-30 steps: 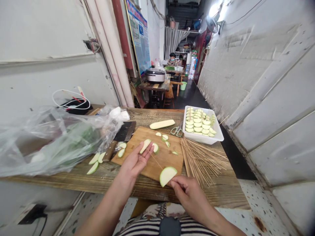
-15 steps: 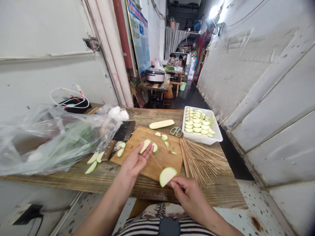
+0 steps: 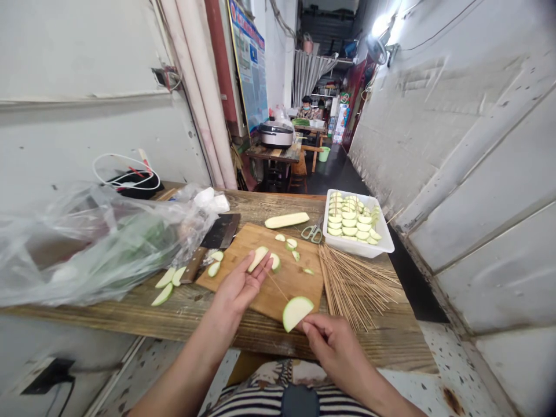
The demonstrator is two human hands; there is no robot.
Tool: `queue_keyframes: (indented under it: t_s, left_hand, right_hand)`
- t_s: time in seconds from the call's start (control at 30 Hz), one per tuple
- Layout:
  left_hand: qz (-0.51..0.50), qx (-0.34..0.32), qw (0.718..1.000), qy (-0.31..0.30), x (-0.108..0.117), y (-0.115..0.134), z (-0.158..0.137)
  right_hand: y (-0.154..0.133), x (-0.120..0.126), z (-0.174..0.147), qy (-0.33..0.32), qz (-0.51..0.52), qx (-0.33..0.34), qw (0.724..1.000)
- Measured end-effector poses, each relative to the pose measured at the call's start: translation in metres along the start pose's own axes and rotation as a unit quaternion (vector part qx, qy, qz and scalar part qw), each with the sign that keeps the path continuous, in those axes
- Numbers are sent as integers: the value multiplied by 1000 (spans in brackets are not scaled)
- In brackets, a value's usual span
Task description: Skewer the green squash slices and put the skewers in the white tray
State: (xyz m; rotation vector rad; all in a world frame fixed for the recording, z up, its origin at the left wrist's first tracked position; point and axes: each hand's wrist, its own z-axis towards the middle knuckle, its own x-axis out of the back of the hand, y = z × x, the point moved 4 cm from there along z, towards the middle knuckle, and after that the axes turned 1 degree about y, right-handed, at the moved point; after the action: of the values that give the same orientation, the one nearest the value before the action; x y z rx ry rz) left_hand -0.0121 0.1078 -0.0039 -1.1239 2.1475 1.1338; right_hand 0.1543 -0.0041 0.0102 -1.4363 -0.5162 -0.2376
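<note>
My left hand (image 3: 243,284) pinches a pale zucchini slice (image 3: 258,259) between thumb and fingers above the cutting board (image 3: 256,301). In my right hand (image 3: 332,339), thumb and fingers grip a thin bamboo skewer (image 3: 277,286) near its lower end. A half-round zucchini slice (image 3: 297,313) with a green rim is threaded on that skewer, close to my right fingertips. The skewer's far end reaches my left fingers; whether it enters the slice there cannot be made out. Several small zucchini pieces (image 3: 291,244) lie on the board, one just beyond my left fingers.
A white tray (image 3: 386,249) of skewered slices stands at the right, behind a pile of bamboo skewers (image 3: 354,289). Scissors (image 3: 311,233) and a peeled zucchini piece (image 3: 286,220) lie beyond the board. Leftward are a cleaver (image 3: 220,230) and a plastic bag (image 3: 108,249). Another person (image 3: 306,108) sits far back.
Both hands keep nearly the same pose, with slice and skewer held as before. The whole view has shifted slightly.
</note>
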Motion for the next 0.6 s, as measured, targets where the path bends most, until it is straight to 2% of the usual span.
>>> queue_keyframes:
  t_s: [0.33, 0.6]
  left_hand:
    - [23, -45, 999, -7, 2, 2, 1]
    - [13, -54, 998, 3, 4, 2, 1]
  right_hand:
    - [3, 0, 0, 1, -7, 4, 1000]
    - [3, -1, 0, 2, -2, -1, 1000]
